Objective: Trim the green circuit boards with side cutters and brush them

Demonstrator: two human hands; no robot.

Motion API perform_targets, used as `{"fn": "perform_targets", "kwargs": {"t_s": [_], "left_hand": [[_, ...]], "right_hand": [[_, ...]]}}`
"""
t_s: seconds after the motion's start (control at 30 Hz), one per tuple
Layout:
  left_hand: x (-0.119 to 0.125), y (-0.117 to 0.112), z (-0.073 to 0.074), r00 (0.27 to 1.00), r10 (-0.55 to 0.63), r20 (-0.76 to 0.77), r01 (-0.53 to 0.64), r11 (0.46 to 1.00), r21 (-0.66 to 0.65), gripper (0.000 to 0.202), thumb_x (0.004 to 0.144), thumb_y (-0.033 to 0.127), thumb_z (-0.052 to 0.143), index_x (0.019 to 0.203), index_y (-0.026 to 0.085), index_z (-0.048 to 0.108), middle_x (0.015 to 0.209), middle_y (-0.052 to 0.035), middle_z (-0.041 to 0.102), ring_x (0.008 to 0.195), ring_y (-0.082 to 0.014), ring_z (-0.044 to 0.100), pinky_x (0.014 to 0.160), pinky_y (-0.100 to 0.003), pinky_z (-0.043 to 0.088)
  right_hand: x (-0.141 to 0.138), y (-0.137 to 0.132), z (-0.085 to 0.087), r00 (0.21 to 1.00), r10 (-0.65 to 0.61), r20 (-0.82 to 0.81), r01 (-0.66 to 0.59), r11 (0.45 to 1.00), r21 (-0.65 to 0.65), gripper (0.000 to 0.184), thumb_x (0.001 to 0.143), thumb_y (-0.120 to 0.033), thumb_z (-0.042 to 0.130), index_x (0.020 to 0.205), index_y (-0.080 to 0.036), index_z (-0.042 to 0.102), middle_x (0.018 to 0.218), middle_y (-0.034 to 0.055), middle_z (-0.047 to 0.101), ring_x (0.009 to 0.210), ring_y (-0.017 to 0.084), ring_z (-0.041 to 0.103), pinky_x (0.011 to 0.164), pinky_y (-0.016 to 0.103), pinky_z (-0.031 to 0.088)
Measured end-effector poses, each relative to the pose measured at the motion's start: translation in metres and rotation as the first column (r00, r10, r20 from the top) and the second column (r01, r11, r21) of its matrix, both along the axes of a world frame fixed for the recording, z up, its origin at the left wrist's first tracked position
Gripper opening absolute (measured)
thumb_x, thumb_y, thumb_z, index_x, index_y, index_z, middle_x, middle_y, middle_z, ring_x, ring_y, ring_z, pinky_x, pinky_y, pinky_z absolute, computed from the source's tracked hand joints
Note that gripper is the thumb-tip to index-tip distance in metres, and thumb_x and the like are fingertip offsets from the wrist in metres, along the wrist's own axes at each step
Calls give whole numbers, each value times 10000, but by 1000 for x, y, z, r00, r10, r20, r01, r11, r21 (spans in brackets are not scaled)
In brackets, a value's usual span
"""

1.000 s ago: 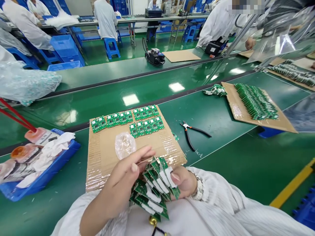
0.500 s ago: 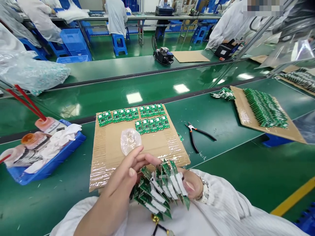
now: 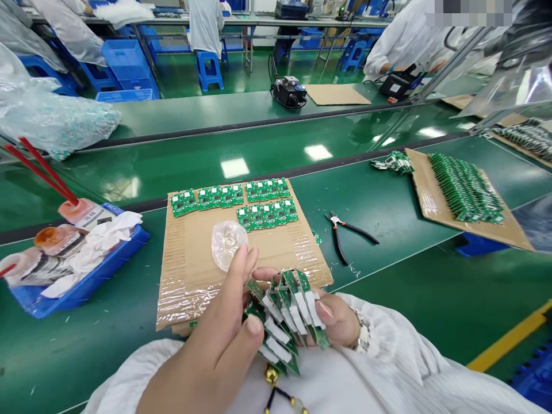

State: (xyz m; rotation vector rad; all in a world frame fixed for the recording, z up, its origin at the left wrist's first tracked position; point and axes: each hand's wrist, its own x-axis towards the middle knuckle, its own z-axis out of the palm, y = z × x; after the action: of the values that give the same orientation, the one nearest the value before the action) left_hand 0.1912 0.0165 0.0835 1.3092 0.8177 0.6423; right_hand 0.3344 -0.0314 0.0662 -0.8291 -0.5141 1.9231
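Several green circuit boards point(image 3: 282, 313) with white blocks on their edges stand in a fanned stack close to my chest. My right hand point(image 3: 338, 316) grips the stack from the right, its thumb on the front. My left hand point(image 3: 224, 328) lies along the stack's left side, fingers stretched out and thumb apart, touching the boards. Beyond my hands is a cardboard sheet point(image 3: 194, 253) wrapped in clear film, with rows of circuit boards point(image 3: 267, 217) laid flat near its far edge. A small clear plastic piece point(image 3: 228, 244) lies on the sheet, just past my left fingertips.
Black-handled cutters point(image 3: 340, 230) lie open right of the cardboard, beside small white clippings. A blue tray point(image 3: 86, 293) at left holds bottles and crumpled tissue. Upright boards point(image 3: 466, 187) stand in rows on another cardboard at right. Co-workers in white sit across the benches.
My left hand has shifted rightward and its thumb has spread over the lower left boards. The stack is pushed closer together. My right hand stays on it.
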Motion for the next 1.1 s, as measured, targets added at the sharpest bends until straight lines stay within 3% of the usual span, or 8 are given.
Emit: {"fn": "perform_targets", "kwargs": {"t_s": [0.13,0.27,0.43,0.57,0.73,0.9,1.0,1.1], "left_hand": [[1,8,-4,999,36,6,-36,998,-54,789,754,689,532,1410,275,388,1446,-126,453,1360,-374,328,1023,-452,312],[-5,23,-20,993,111,50,-106,989,-106,912,707,700,584,1450,260,292,1375,-145,497,1292,-345,432,1031,-428,345],[-13,27,-33,957,267,116,-209,908,-364,1135,557,660,747,1468,288,182,1300,-134,552,1163,-335,545,784,-382,516],[-15,24,-40,874,380,305,-242,882,-405,1102,504,594,814,1432,294,301,1419,-131,475,1239,-342,497,943,-414,463],[-31,31,-46,734,501,458,-314,849,-425,948,574,468,818,1405,266,408,1362,-131,538,1249,-334,501,1060,-410,374],[-52,29,-53,666,561,493,-282,800,-529,746,645,280,788,1339,281,514,1150,-92,687,1115,-277,607,1021,-377,417],[-59,29,-61,624,626,467,-319,750,-580,654,639,218,778,1263,289,591,1068,-76,720,961,-250,671,932,-364,484],[-64,30,-67,578,692,432,-378,696,-610,577,663,187,748,1216,298,626,1012,-59,735,821,-213,691,855,-343,521]], "right_hand": [[1,0,-8,997,-70,-28,69,997,-22,737,447,-653,641,1012,-179,633,949,124,650,1008,320,592,827,457,461],[4,5,-10,982,-171,-77,171,985,-15,685,521,-603,641,1059,-178,624,1008,115,648,1034,299,580,877,457,445],[-3,29,-2,976,-218,-27,220,971,94,643,620,-508,678,1170,-200,552,1071,96,633,1010,272,584,892,445,445],[-22,58,7,933,-121,339,39,971,237,594,660,-316,683,1213,-217,491,1103,80,603,1029,250,568,939,433,421],[-54,90,14,651,-184,737,-306,824,476,565,631,-241,653,1186,-216,552,1229,91,537,1136,271,495,1028,433,356],[-76,106,16,476,6,880,-579,754,309,815,535,-222,674,1319,-134,468,1243,145,492,1126,269,491,1011,394,381],[-87,112,14,372,66,926,-651,730,209,1035,463,-213,710,1424,-92,343,1312,182,429,1195,308,437,1035,406,352],[-96,115,13,333,73,940,-677,713,185,1132,481,-233,695,1487,-86,199,1364,210,375,1260,337,378,1046,425,331]]}}
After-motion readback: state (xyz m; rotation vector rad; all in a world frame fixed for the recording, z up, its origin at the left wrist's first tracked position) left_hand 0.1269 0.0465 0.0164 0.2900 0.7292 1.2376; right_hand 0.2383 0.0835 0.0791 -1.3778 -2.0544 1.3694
